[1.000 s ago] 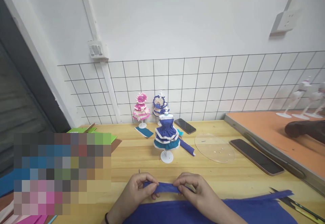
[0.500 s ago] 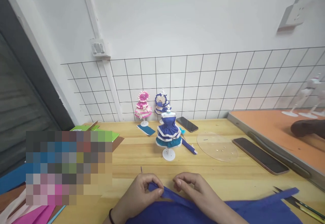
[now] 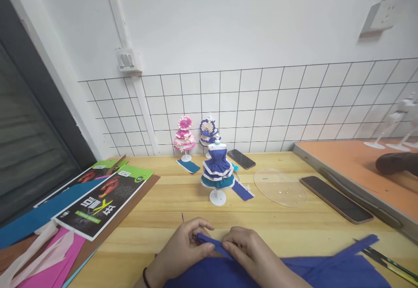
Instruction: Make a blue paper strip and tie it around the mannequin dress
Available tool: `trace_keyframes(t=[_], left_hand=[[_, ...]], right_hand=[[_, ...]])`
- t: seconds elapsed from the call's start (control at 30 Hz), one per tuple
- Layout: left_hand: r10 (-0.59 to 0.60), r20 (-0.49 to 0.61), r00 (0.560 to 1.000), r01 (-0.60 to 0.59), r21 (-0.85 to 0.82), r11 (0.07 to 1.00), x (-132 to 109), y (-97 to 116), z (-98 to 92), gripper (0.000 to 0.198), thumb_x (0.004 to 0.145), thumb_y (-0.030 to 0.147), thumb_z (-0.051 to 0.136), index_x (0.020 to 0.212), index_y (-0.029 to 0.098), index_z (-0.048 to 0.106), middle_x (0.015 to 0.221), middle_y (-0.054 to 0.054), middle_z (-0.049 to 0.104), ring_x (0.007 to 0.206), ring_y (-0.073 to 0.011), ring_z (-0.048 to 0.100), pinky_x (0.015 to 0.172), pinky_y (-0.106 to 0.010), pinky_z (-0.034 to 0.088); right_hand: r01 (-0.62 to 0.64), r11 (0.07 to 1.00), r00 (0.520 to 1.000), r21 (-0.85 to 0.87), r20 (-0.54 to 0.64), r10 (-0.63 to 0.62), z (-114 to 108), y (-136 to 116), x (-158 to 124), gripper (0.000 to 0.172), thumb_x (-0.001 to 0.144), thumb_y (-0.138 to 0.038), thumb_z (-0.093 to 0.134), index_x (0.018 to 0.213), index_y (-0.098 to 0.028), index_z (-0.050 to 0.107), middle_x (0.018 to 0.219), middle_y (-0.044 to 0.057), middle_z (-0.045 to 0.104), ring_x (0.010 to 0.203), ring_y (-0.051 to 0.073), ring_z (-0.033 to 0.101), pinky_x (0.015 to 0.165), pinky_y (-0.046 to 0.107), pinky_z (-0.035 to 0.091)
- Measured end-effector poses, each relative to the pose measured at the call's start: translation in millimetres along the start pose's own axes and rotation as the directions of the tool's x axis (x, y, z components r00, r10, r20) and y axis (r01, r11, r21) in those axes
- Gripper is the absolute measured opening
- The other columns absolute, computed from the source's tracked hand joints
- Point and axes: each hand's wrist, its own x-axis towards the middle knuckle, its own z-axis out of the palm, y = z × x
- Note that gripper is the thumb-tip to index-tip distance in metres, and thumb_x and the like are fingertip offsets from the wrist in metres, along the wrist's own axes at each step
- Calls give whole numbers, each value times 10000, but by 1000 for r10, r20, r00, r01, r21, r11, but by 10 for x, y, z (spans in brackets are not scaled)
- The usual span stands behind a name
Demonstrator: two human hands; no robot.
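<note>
Low in the head view, my left hand (image 3: 184,251) has the folded end of a narrow dark blue strip (image 3: 209,240) against its thumb, the index finger lifted a little. My right hand (image 3: 250,249) pinches that strip farther along between thumb and fingertips. Whether the strip is cloth or crepe paper I cannot make out. Beneath both hands spreads a larger dark blue sheet (image 3: 202,272). A thin dark tip (image 3: 183,216) sticks up behind my left hand. Beyond my hands stands a miniature dress form (image 3: 218,170) in a tiered blue, white and teal dress.
Behind are a pink miniature dress (image 3: 184,138) and another blue one (image 3: 205,138). To the right lie a clear round plate (image 3: 279,188), a phone (image 3: 336,199) and scissors (image 3: 388,262). Printed booklets (image 3: 107,196) and pink sheets (image 3: 48,266) are on the left.
My right hand has moved left and now pinches the strip. My left index finger has lifted and straightened. The pixelated blur over the booklets is gone.
</note>
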Motion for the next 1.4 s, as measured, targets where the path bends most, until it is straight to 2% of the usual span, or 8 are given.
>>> trace_keyframes(t=[0.1, 0.2, 0.3, 0.4, 0.57, 0.87, 1.07, 1.4], left_hand=[[-26, -54, 998, 26, 13, 1000, 24, -29, 12, 308, 669, 204, 657, 958, 160, 560, 683, 40, 570, 620, -110, 567, 587, -214, 434], [-30, -69, 997, 32, 22, 999, 52, -55, 19, 220, 696, 277, 650, 856, 141, 584, 665, 20, 584, 628, -133, 592, 596, -233, 451], [-15, -62, 998, 15, -2, 1000, 75, -89, 10, 224, 729, 353, 622, 729, 131, 594, 646, 3, 591, 613, -140, 595, 599, -250, 470], [-22, -64, 998, 20, -43, 999, 83, -114, -7, 261, 724, 386, 626, 686, 130, 592, 625, 11, 580, 582, -125, 579, 586, -244, 473], [-42, -66, 997, 38, -52, 998, 87, -137, -26, 297, 705, 416, 641, 663, 129, 574, 579, 24, 562, 538, -114, 567, 533, -221, 456], [-101, -60, 993, 95, -100, 990, 126, -164, -39, 345, 672, 467, 657, 688, 130, 584, 474, 12, 608, 456, -117, 579, 487, -216, 435], [-80, -111, 991, 67, -114, 991, 136, -168, -79, 390, 631, 510, 675, 663, 132, 584, 431, 10, 598, 418, -120, 570, 448, -209, 415], [-35, -135, 990, 21, -109, 994, 138, -204, -168, 365, 670, 483, 656, 681, 130, 567, 467, 14, 596, 411, -105, 553, 442, -201, 412]], right_hand=[[51, 993, 998, -110, -17, -53, 13, 9, -10, 293, 901, -259, 418, 709, -174, 623, 703, 21, 624, 674, 130, 566, 614, 208, 378], [66, 986, 998, -153, -13, -69, 26, 11, -15, 291, 906, -252, 409, 723, -181, 624, 707, 22, 630, 681, 134, 573, 623, 216, 380], [50, 993, 999, -109, 1, -50, 18, -3, -13, 263, 899, -242, 427, 755, -186, 640, 733, 21, 648, 703, 133, 589, 639, 207, 391], [21, 999, 1000, -39, 7, -20, 8, -14, -8, 208, 879, -236, 471, 803, -191, 659, 758, 17, 663, 732, 131, 603, 657, 191, 401], [-12, 1000, 1000, -16, -8, 12, 26, 12, 4, 220, 867, -240, 491, 743, -178, 661, 725, 16, 661, 703, 127, 599, 640, 186, 404], [-26, 1000, 1000, 9, 1, 26, 12, 41, 7, 249, 879, -267, 462, 764, -185, 667, 738, 18, 662, 710, 135, 597, 645, 203, 403], [-78, 994, 997, 75, 9, 78, -9, 49, 19, 246, 857, -288, 484, 720, -169, 651, 712, 18, 654, 684, 145, 583, 627, 212, 402], [-131, 986, 991, 99, 45, 127, 21, 113, 17, 283, 852, -347, 467, 716, -150, 617, 610, -8, 581, 582, 123, 503, 547, 208, 358]])
